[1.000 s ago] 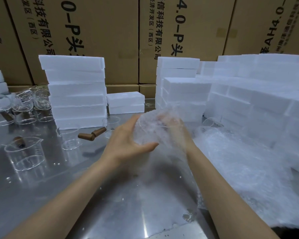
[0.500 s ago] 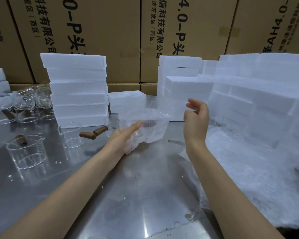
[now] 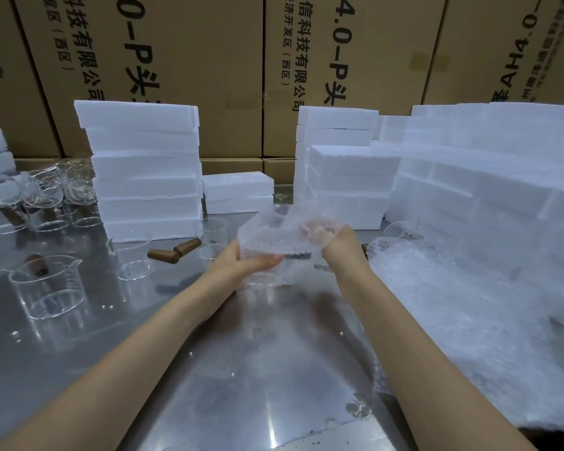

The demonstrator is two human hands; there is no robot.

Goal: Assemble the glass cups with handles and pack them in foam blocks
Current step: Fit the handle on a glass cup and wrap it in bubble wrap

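Observation:
Both hands hold a bubble-wrap bundle (image 3: 274, 242) above the middle of the steel table (image 3: 209, 369). My left hand (image 3: 238, 268) cups it from below on the left. My right hand (image 3: 336, 242) grips its right side, fingers partly under the wrap. A dark handle shows through the wrap near its bottom; the cup inside is hard to make out. A glass cup with a brown handle (image 3: 49, 288) stands at the left. Two loose brown handles (image 3: 176, 250) lie beside a bare glass cup (image 3: 210, 237).
A tall stack of white foam blocks (image 3: 144, 170) stands at the back left, a short stack (image 3: 238, 192) at the centre, larger stacks (image 3: 469, 177) on the right. Bubble-wrap sheets (image 3: 469, 320) lie at the right. Several glass cups (image 3: 46, 196) crowd the far left. Cardboard boxes (image 3: 189, 60) line the back.
My right hand, which had lifted off the bundle half a second ago, has come back and closed on its right side. The left hand has kept hold of the bundle throughout.

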